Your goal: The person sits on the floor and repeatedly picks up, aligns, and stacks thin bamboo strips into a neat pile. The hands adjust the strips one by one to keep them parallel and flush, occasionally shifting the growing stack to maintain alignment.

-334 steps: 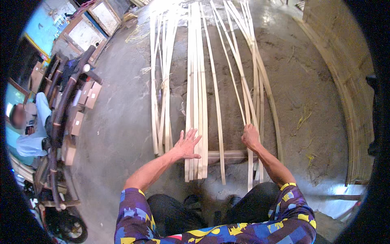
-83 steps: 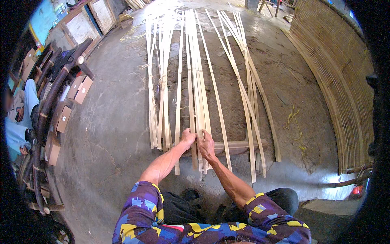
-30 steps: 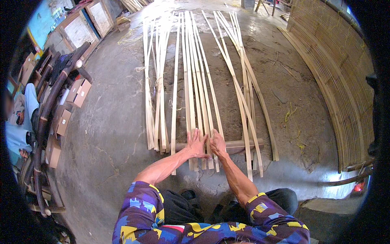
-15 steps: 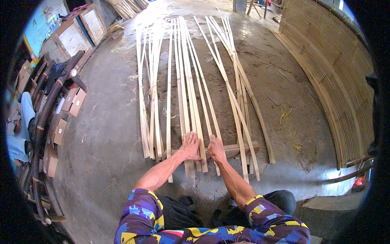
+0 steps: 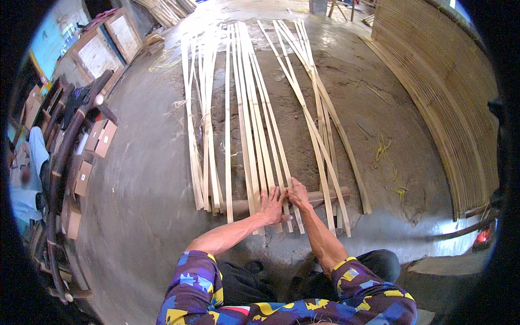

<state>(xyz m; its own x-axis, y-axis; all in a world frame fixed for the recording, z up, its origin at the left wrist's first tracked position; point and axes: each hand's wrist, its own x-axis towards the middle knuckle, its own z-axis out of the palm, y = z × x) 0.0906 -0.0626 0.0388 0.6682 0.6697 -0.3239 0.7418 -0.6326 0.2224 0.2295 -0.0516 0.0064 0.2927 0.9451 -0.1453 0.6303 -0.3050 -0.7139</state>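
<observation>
On a worn concrete floor [image 5: 157, 162], flanked by cardboard boxes [image 5: 103, 136] and a slatted screen [image 5: 433, 108], long pale strips [image 5: 250, 108] are laid out lengthwise, the middle row resting across a wooden beam [image 5: 314, 198]. Near ends of that row are covered by the left hand [image 5: 271, 206], its fingers spread apart; just beside it, the row's right edge is met by the right hand [image 5: 297, 194], whose fingers are curled, though whether a strip is clamped cannot be told. To the right, crossed strips [image 5: 316, 136] are seen; to the left, a bundle [image 5: 208, 130]. Should the beam be nudged, the row's spacing could be upset. Neighbouring strips could be dragged askew if caught under the left palm, and skin could be nicked if an edge is sharp.
</observation>
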